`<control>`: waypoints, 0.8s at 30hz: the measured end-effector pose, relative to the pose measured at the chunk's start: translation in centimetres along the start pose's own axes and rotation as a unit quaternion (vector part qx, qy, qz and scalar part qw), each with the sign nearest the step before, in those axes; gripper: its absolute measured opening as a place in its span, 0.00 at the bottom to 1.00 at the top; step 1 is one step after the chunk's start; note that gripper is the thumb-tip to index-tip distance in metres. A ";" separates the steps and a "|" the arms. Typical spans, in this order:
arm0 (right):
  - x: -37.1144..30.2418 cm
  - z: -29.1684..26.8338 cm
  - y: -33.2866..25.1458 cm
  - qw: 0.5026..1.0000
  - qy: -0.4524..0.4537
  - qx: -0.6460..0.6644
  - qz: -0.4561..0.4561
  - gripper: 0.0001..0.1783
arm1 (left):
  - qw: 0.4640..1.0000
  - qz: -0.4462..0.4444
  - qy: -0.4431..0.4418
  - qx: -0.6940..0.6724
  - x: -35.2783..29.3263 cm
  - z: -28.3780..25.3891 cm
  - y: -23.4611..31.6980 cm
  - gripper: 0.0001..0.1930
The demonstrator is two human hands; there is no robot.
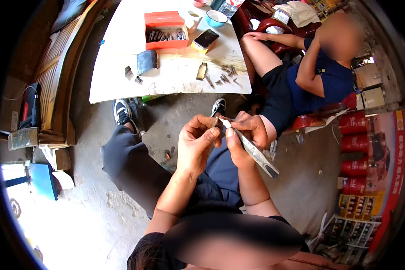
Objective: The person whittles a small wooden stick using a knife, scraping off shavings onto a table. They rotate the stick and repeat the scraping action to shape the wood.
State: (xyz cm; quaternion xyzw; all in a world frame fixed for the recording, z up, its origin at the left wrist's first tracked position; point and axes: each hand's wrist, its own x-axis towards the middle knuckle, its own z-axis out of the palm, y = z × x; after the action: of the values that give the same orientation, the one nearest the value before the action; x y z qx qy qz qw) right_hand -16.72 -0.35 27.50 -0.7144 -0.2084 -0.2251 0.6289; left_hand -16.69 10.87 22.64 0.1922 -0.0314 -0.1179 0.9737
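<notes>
Both of my hands are raised above my lap, close together. My left hand (194,141) pinches a small brownish piece (217,121) between thumb and fingertips; its exact kind is too small to make out. In my right hand (249,135) is a utility knife (259,158) with a pale grey handle and a dark end, slanting down to the right. Its tip end points at the small piece, near or touching it; I cannot tell which.
Ahead stands a white table (117,67). On it are a red box (166,44) of small dark pieces, a phone (205,39), a blue bowl (216,18), a dark folded sheet (147,61) and loose fragments (223,78). Another person (324,81) sits at the right; a wooden bench (54,76) is left.
</notes>
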 end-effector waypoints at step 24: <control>-0.2 -0.8 1.9 0.992 -0.002 -0.115 -0.060 0.09 | 0.996 0.022 0.046 0.078 0.3 -0.7 -0.9 0.09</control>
State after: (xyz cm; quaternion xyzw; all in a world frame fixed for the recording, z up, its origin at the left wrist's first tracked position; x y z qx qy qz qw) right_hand -15.81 -1.34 25.89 -0.7687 -0.2247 -0.2840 0.5273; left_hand -16.54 10.25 21.66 0.2719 0.0004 -0.0844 0.9586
